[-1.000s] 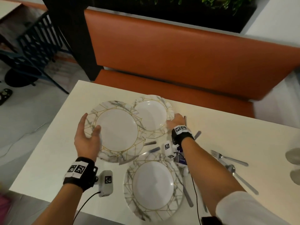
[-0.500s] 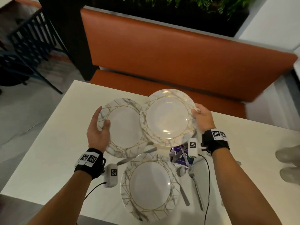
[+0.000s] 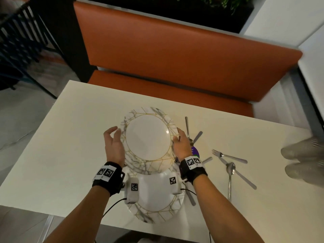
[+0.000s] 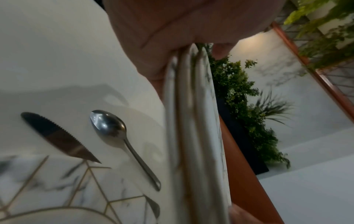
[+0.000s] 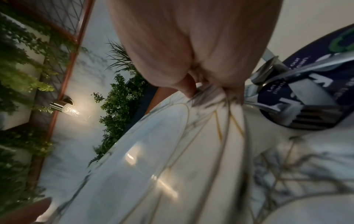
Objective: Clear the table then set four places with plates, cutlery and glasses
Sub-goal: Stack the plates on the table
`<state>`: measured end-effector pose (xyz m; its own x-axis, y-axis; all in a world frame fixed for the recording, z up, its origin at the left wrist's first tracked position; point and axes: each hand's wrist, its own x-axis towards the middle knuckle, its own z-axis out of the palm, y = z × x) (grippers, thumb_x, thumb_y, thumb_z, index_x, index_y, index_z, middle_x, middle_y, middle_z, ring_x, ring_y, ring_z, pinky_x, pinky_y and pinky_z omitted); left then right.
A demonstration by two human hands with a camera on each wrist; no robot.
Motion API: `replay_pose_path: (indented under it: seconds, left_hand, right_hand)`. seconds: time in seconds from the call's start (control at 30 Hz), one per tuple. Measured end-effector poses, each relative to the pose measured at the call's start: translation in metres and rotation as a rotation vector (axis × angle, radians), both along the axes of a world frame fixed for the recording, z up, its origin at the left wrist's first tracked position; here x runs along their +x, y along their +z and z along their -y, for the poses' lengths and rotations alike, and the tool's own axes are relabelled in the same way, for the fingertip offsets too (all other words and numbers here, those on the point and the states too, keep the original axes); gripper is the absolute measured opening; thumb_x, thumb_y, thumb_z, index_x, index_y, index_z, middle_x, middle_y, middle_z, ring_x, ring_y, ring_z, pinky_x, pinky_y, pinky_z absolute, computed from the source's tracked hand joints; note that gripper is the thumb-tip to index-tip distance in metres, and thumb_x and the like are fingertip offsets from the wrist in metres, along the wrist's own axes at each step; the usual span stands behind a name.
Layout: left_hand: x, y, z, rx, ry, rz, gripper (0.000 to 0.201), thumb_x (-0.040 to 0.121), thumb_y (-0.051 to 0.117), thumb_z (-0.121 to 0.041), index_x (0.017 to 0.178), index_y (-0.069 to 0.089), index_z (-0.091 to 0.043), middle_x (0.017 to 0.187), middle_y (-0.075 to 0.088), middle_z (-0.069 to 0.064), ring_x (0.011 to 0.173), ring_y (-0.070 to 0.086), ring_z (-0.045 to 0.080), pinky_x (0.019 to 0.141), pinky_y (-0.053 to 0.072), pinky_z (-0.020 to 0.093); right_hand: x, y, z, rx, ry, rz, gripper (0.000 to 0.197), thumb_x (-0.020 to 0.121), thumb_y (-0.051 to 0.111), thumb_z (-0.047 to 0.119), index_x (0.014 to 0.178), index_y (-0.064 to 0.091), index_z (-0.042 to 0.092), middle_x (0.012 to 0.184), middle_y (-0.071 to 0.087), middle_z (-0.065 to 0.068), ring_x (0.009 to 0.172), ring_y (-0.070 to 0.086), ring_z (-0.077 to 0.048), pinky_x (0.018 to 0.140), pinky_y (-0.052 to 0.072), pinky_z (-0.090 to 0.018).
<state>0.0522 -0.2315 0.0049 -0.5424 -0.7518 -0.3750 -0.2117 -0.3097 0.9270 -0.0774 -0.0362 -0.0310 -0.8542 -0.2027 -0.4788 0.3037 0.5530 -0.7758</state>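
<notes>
A stack of white marbled plates with gold lines (image 3: 148, 139) hangs just above the table (image 3: 70, 137), tilted. My left hand (image 3: 114, 143) grips its left rim; in the left wrist view three plate rims (image 4: 191, 121) press into the palm. At the opposite rim my right hand (image 3: 179, 140) pinches the stack, and the right wrist view shows its fingers (image 5: 191, 89) on the top plate (image 5: 153, 151). One more marbled plate (image 3: 157, 209) lies flat near the front edge, under my wrists.
Loose cutlery lies right of the plates: a spoon (image 3: 187, 127), forks (image 3: 228, 156), a second spoon (image 3: 230, 170) and a knife (image 3: 245, 178). A purple coaster (image 3: 195, 151) sits beside my right wrist. Blurred glasses (image 3: 305, 151) stand at the right edge. An orange bench (image 3: 175, 50) runs behind.
My right hand has carried its plate left onto the one in my left hand. The two now sit stacked between both hands, farther toward the table's middle.
</notes>
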Motion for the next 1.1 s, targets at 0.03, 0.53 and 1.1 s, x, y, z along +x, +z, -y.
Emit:
replay_pose_path:
  seconds: [0.03, 0.53, 1.1]
  left_hand:
    - [0.004, 0.0, -0.004, -0.022, -0.006, 0.002, 0.031, 0.088, 0.06, -0.047, 0.118, 0.057, -0.04, 0.123, 0.066, 0.007, 0.122, 0.062, 0.034, 0.107, 0.049, 0.052]
    - [0.075, -0.002, -0.036, -0.306, 0.075, 0.101, 0.071, 0.092, 0.076, -0.017, 0.152, 0.046, -0.037, 0.159, 0.046, -0.003, 0.148, 0.038, 0.014, 0.123, 0.032, 0.037]
    - [0.109, 0.014, -0.027, -0.407, 0.228, 0.115, 0.07, 0.092, 0.074, -0.011, 0.153, 0.046, -0.034, 0.157, 0.046, -0.007, 0.145, 0.037, 0.005, 0.126, 0.028, 0.039]
  right_hand:
    - [0.004, 0.0, -0.003, -0.003, -0.013, -0.016, 0.052, 0.105, 0.039, 0.017, 0.156, 0.035, 0.024, 0.136, 0.054, -0.009, 0.088, 0.063, -0.015, 0.068, 0.056, -0.02]
    - [0.041, -0.013, -0.06, 0.308, 0.348, -0.251, 0.019, 0.099, 0.052, 0.023, 0.106, 0.068, 0.014, 0.104, 0.066, -0.003, 0.104, 0.063, -0.027, 0.086, 0.051, -0.035]
    - [0.039, -0.008, -0.075, 0.302, 0.509, -0.064, 0.005, 0.097, 0.06, 0.017, 0.096, 0.062, 0.012, 0.079, 0.055, 0.003, 0.081, 0.057, -0.021, 0.059, 0.037, -0.022]
